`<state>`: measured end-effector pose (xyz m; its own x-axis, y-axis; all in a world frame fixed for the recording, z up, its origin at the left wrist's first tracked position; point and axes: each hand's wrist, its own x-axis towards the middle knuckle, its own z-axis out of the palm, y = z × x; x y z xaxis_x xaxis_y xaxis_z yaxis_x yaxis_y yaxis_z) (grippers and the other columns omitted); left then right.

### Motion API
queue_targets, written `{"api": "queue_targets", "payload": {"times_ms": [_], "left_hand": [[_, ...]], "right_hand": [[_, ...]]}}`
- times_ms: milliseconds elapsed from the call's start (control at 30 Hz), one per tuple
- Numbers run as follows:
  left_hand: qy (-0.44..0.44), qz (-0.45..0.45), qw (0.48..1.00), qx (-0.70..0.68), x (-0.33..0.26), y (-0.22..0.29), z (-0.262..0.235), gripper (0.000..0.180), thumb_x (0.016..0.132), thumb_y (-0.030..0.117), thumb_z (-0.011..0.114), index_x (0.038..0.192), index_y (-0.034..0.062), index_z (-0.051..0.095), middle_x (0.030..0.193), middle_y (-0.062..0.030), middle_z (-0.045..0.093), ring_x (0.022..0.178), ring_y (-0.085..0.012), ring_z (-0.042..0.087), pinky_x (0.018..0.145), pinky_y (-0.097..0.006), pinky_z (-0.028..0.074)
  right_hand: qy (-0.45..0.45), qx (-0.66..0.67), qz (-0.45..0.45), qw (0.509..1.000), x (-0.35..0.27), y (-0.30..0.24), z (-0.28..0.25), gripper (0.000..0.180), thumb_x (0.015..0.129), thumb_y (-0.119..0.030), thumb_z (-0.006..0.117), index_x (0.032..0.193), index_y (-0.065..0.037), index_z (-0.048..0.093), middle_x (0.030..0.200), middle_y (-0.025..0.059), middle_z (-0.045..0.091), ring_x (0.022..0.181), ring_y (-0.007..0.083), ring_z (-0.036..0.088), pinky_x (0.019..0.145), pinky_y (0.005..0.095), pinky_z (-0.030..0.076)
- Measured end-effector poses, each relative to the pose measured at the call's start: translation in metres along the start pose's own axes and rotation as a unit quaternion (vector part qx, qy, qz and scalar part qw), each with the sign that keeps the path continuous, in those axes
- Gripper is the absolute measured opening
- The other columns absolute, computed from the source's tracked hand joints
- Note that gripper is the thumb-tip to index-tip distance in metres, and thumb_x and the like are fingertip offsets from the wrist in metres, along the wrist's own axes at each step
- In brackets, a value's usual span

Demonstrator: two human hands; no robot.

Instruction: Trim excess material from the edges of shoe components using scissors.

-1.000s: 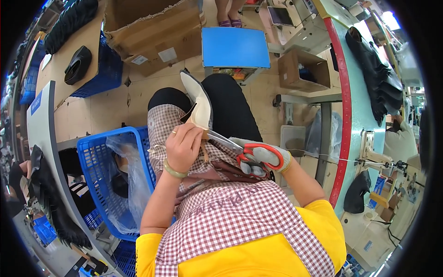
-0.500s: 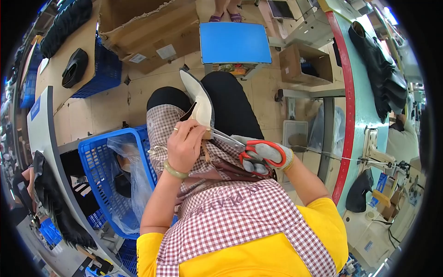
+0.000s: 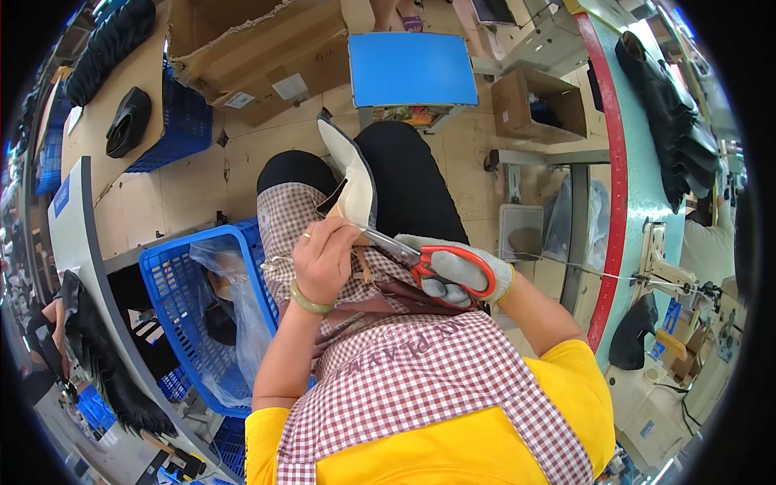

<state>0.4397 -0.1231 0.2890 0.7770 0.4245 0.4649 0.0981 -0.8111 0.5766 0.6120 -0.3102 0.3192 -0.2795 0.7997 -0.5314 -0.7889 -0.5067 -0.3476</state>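
the left hand [image 3: 326, 255] is bare and reaches forward over the lap, its wrist raised and its fingers bent together, pinching the near end of the piece [image 3: 356, 182]. the right hand [image 3: 465, 275], in a glove, comes in from the right with the elbow out, its fingers wrapped through the handles of the scissors [image 3: 394, 249], gripping them so the blades point left toward the left fingertips. whether the blades are biting into the edge cannot be told. the piece stands out beyond the left hand, over the gap between the knees. against the frame half a second ago, the scissors sit slightly further left, nearer the left fingers, while the left hand keeps almost the same hold; the whole view has shifted a little, and at the far side only one purple sandal [image 3: 412, 23] now shows clearly instead of two. the piece is curved and tapers to a far tip, pale and matte inside with a dark rim. the scissors have grey metal blades and smooth red loops. the glove is grey knit; a pale green bangle [image 3: 309, 298] rings the left wrist. the apron [image 3: 420, 364] is checked cloth, and on the left a blue lattice basket [image 3: 194, 234] holds crinkled clear plastic [image 3: 255, 323].
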Motion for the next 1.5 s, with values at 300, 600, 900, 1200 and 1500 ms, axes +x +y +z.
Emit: {"api": "queue_targets", "payload": {"times_ms": [300, 600, 900, 1200, 1500], "left_hand": [[0.035, -0.025, 0.999, -0.023, -0.007, 0.0, 0.006, 0.008, 0.075, -0.001, 0.066, 0.083, 0.0009, 0.065, 0.084, -0.0089, 0.057, 0.074, -0.0245, 0.056, 0.061, -0.033, 0.045], [0.077, -0.564, 0.713, -0.41, -0.025, 0.02, 0.007, 0.008, 0.089, 0.011, 0.063, 0.094, 0.0035, 0.064, 0.086, 0.0018, 0.06, 0.073, -0.0059, 0.053, 0.06, -0.022, 0.046], [0.088, -0.546, 0.589, -0.589, -0.032, 0.028, 0.034, 0.011, 0.092, 0.009, 0.058, 0.1, 0.0011, 0.06, 0.091, -0.0043, 0.063, 0.081, -0.0133, 0.061, 0.078, -0.03, 0.054], [0.094, -0.559, 0.522, -0.637, -0.029, 0.055, 0.058, 0.009, 0.092, 0.006, 0.057, 0.098, -0.0009, 0.057, 0.1, -0.0089, 0.061, 0.094, -0.0166, 0.061, 0.089, -0.026, 0.051], [0.065, -0.539, 0.493, -0.679, -0.034, 0.054, 0.063, 0.008, 0.093, 0.005, 0.055, 0.097, -0.0017, 0.057, 0.1, -0.0095, 0.062, 0.098, -0.0182, 0.06, 0.094, -0.029, 0.047]], "right_hand": [[0.037, 0.101, 0.004, 0.994, 0.006, 0.005, 0.021, 0.066, 0.093, -0.036, 0.057, 0.147, -0.015, 0.026, 0.077, 0.0034, 0.061, 0.053, 0.005, 0.056, 0.042, 0.0153, 0.045], [0.095, 0.088, -0.01, 0.992, 0.001, 0.015, 0.034, 0.06, 0.093, -0.038, 0.057, 0.143, -0.015, 0.033, 0.078, 0.0028, 0.061, 0.048, 0.0047, 0.054, 0.04, 0.0158, 0.042], [0.115, 0.064, -0.037, 0.991, -0.002, 0.029, 0.031, 0.056, 0.094, -0.045, 0.052, 0.139, -0.016, 0.038, 0.076, 0.0002, 0.057, 0.048, 0.0043, 0.043, 0.042, 0.0175, 0.038], [0.143, 0.152, -0.077, 0.975, -0.012, 0.05, 0.022, 0.051, 0.095, -0.047, 0.048, 0.138, -0.021, 0.039, 0.074, 0.0011, 0.057, 0.045, 0.0058, 0.04, 0.04, 0.0185, 0.035], [0.175, 0.115, -0.118, 0.971, -0.005, 0.053, 0.037, 0.051, 0.095, -0.047, 0.047, 0.138, -0.022, 0.037, 0.07, 0.0007, 0.053, 0.044, 0.0052, 0.038, 0.038, 0.0176, 0.031]]}}
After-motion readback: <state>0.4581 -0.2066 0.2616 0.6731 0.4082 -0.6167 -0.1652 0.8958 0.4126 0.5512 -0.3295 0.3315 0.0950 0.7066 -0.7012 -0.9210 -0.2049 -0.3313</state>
